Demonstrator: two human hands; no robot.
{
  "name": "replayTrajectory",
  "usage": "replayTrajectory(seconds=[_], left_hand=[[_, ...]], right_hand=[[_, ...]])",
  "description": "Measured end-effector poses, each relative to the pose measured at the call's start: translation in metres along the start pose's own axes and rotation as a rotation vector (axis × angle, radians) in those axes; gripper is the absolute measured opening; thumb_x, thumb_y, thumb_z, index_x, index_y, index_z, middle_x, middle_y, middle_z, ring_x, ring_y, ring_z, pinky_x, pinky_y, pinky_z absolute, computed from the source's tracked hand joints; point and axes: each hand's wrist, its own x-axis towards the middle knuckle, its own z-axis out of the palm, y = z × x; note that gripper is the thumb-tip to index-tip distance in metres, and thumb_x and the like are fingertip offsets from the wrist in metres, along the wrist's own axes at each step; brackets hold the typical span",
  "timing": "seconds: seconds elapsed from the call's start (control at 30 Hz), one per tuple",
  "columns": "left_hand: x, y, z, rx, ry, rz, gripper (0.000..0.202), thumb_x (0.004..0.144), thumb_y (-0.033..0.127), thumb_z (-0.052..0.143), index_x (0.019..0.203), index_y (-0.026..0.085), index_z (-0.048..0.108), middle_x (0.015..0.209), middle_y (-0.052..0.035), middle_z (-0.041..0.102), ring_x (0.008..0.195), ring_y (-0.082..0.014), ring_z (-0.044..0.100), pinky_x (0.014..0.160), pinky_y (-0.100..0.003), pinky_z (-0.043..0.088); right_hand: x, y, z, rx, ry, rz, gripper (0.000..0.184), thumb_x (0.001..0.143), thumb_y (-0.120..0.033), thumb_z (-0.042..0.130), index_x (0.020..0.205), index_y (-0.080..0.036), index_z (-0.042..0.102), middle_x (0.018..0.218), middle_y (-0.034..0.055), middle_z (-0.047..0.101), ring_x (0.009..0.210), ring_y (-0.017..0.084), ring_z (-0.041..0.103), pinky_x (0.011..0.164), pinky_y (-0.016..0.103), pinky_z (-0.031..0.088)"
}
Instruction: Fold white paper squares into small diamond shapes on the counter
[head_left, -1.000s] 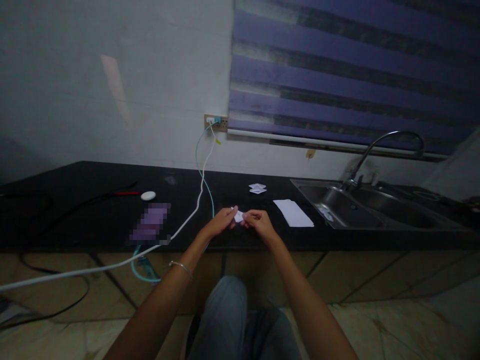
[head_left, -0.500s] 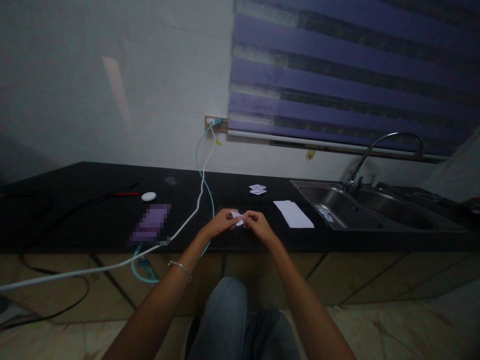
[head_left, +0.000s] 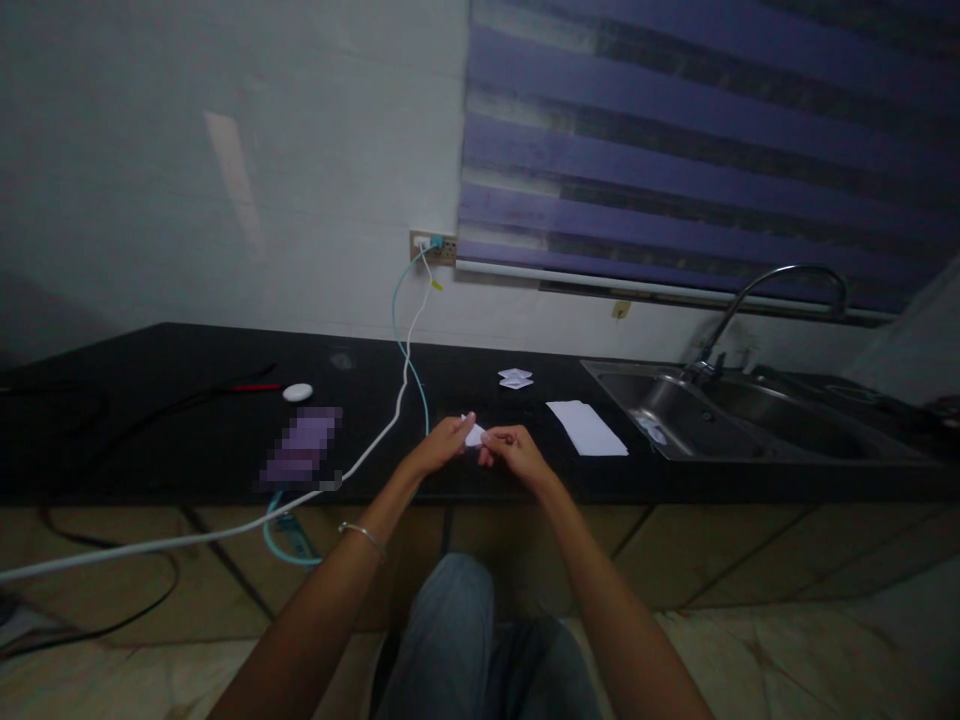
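A small white folded paper piece (head_left: 474,434) is pinched between both my hands just above the front of the black counter (head_left: 172,420). My left hand (head_left: 441,445) grips its left side with fingers closed. My right hand (head_left: 514,452) pinches the right side. A bracelet circles my left wrist. Farther back on the counter lie small folded white paper shapes (head_left: 515,377) and a flat white sheet (head_left: 586,427).
A steel sink (head_left: 720,410) with a curved tap (head_left: 757,300) is at the right. White and teal cables (head_left: 405,370) run from a wall socket (head_left: 433,245) across the counter and down. A small white disc (head_left: 298,392), a red pen and black cords lie at left.
My fingers have shifted slightly on the paper piece, which has been turned a little between the two hands. Both hands stay in the same place.
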Motion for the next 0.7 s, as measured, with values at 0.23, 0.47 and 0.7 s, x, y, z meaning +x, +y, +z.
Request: replayTrajectory(seconds=[0.23, 0.47, 0.7], left_hand=[[-0.004, 0.006, -0.001, -0.079, 0.002, 0.045, 0.067, 0.088, 0.067, 0.027, 0.055, 0.014, 0.053, 0.042, 0.0027, 0.041, 0.041, -0.0083, 0.034, 0.045, -0.022, 0.027], [-0.002, 0.012, 0.000, -0.082, 0.108, -0.021, 0.063, 0.085, 0.069, 0.031, 0.053, 0.017, 0.046, 0.041, 0.0032, 0.041, 0.039, -0.0085, 0.036, 0.045, -0.023, 0.028], [0.005, 0.004, 0.002, -0.094, 0.089, -0.087, 0.055, 0.084, 0.066, 0.038, 0.067, 0.016, 0.052, 0.043, 0.0034, 0.046, 0.038, -0.0096, 0.040, 0.044, -0.022, 0.028]], right_hand=[[0.000, -0.003, 0.003, 0.039, 0.045, 0.012, 0.032, 0.083, -0.042, 0.059, 0.070, -0.015, 0.068, 0.065, 0.0038, 0.064, 0.054, 0.012, 0.051, 0.056, 0.025, 0.038], [0.000, -0.004, 0.008, 0.136, 0.216, -0.011, 0.034, 0.069, -0.031, 0.073, 0.099, -0.020, 0.062, 0.091, 0.0031, 0.066, 0.073, 0.015, 0.060, 0.061, 0.024, 0.044], [0.004, 0.002, 0.005, 0.102, 0.392, -0.050, 0.028, 0.071, -0.030, 0.069, 0.093, -0.020, 0.055, 0.087, 0.0030, 0.063, 0.072, 0.016, 0.059, 0.057, 0.024, 0.045]])
